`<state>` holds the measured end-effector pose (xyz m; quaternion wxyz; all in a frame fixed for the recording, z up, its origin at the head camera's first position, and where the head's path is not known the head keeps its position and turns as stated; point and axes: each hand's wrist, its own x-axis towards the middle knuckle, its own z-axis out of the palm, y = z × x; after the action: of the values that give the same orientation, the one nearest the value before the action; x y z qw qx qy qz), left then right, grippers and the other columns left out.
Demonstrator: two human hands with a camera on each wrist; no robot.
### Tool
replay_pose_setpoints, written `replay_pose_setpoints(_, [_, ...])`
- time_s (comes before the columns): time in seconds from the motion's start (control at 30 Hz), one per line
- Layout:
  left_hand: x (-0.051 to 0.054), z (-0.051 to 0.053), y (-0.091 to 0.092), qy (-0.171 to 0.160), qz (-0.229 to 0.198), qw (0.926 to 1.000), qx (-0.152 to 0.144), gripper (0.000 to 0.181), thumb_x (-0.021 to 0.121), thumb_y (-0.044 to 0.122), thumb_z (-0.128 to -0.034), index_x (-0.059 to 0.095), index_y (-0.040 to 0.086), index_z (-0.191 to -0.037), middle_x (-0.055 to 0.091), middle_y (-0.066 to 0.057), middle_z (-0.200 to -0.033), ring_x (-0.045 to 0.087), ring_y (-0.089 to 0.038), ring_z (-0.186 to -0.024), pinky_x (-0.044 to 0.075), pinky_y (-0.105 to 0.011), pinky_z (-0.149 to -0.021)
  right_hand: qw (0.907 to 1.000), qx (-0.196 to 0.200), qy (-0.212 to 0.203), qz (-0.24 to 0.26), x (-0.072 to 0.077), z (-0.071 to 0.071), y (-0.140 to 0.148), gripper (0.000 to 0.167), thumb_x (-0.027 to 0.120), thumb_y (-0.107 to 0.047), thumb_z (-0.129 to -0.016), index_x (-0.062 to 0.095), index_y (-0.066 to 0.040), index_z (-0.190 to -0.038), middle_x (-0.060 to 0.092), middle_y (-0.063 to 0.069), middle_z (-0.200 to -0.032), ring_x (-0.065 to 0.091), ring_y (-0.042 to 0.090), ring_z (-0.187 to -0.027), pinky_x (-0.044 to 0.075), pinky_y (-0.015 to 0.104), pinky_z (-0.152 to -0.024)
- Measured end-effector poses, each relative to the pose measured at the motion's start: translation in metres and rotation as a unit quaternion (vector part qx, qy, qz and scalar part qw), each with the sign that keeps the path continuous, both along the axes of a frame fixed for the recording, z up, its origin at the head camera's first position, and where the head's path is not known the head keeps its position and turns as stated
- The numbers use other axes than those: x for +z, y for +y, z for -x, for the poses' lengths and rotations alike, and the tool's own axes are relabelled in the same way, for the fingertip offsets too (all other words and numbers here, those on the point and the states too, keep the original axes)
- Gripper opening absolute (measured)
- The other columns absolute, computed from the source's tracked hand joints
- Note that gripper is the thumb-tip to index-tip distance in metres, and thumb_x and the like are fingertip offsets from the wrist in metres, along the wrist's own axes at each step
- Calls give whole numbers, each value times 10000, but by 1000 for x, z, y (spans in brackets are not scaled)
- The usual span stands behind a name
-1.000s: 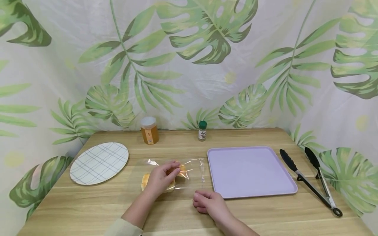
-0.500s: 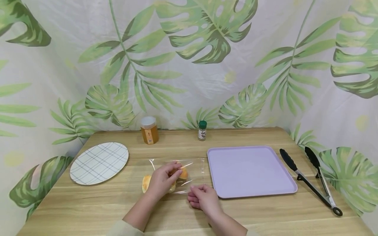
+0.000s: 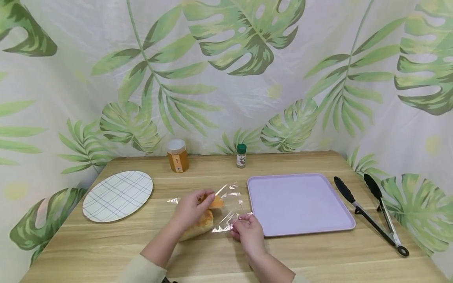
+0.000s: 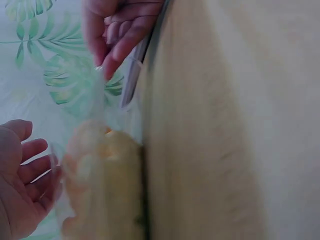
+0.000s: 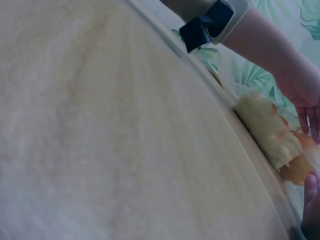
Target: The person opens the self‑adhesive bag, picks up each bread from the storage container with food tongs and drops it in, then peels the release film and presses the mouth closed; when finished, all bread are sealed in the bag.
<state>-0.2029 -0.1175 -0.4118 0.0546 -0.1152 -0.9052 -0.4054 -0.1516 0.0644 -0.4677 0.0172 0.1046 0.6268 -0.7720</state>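
Observation:
A clear plastic bag lies on the table in front of me, with bread in it. A pale, golden-topped piece of bread shows below my left hand, and a more orange piece shows beyond its fingertips. In the left wrist view the left hand lies beside the bag, its fingers loosely bent and thumb apart. The right hand pinches the bag's near right corner between thumb and forefinger. Film stretches from that pinch down to the bread. The left hand hides part of the bread.
A lilac tray is just right of the right hand, with black-tipped tongs beyond it. A checked plate lies at the left. An amber jar and a green-capped shaker stand at the back.
The right hand has come to the bag's near corner and now pinches it. That end of the bag has lifted and wrinkled, and the bread has shifted nearer. The left hand has barely moved.

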Motion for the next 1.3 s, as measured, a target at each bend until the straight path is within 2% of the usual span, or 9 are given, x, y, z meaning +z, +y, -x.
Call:
replay_pose_setpoints(0.07, [8, 9, -4, -155, 102, 9997, -126, 352, 576, 331, -987, 663, 100, -1238, 689, -104, -1234, 650, -318, -1125, 546, -480, -936, 10000, -60, 15, -23, 0, 2, 2, 276, 647, -23, -895, 507, 63, -1117, 688, 30, -840, 639, 55, -677, 589, 195, -644])
replay_pose_setpoints(0.1, [13, 15, -6, -187, 172, 9995, -195, 354, 563, 325, -991, 660, 91, -1238, 687, -116, -1232, 666, -334, -1061, 558, -483, -896, 10000, -83, 0, -25, 1, 2, 3, 284, 650, -25, -894, 508, 64, -1124, 686, 24, -838, 637, 56, -677, 587, 193, -642])
replay_pose_setpoints(0.23, [24, 45, -9, -182, 590, 9976, -330, 334, 541, 281, -993, 673, 54, -1199, 688, -152, -1213, 658, -342, -1025, 548, -496, -885, 10000, -91, 6, 6, 1, 4, 7, 314, 656, -33, -894, 517, 76, -1154, 695, -7, -806, 644, 55, -670, 584, 191, -640])
replay_pose_setpoints(0.37, [20, 73, -7, -374, 889, 9943, -451, 311, 544, 223, -984, 685, 3, -1153, 709, -171, -1140, 656, -323, -1071, 538, -471, -929, 10000, -12, -30, -9, 1, 2, 7, 339, 656, -28, -889, 516, 91, -1174, 708, 6, -815, 650, 55, -671, 585, 193, -644])
replay_pose_setpoints(0.5, [8, 90, -1, -948, 912, 9899, -525, 294, 564, 196, -977, 679, -11, -1151, 711, -155, -1102, 652, -269, -1013, 540, -424, -923, 10000, 63, 1, -11, 1, -1, 4, 338, 646, -33, -896, 517, 102, -1177, 732, 56, -864, 654, 62, -685, 585, 194, -653])
replay_pose_setpoints(0.63, [0, 96, 5, -1428, 930, 9831, -676, 290, 583, 196, -973, 675, -17, -1147, 702, -148, -1093, 627, -220, -978, 537, -381, -899, 9998, 154, 87, -32, 2, -4, 1, 344, 626, -28, -906, 510, 113, -1198, 729, 62, -865, 659, 63, -700, 585, 190, -663])
replay_pose_setpoints(0.87, [-2, 96, 10, -2275, 528, 9681, -904, 312, 602, 232, -965, 685, -19, -1131, 705, -111, -1022, 603, -139, -869, 511, -225, -732, 9996, 219, 143, 58, 2, -5, -1, 345, 619, -8, -902, 505, 102, -1208, 713, 44, -823, 652, 63, -701, 577, 174, -660])
replay_pose_setpoints(1.07, [-2, 95, 12, -2190, 261, 9698, -1038, 232, 641, 191, -941, 716, 20, -1079, 707, -85, -1030, 575, -108, -846, 473, -189, -683, 9998, 97, 191, 41, 3, -4, 1, 347, 619, 6, -903, 507, 116, -1212, 714, 45, -826, 647, 62, -696, 585, 194, -665])
replay_pose_setpoints(1.3, [2, 98, 9, -1906, -836, 9731, -984, 240, 626, 150, -951, 666, -45, -1085, 681, -79, -933, 597, -138, -831, 499, -212, -691, 9990, -170, 348, -221, 11, 4, 12, 358, 619, -31, -920, 534, 135, -1226, 734, 95, -871, 655, 47, -718, 578, 174, -672])
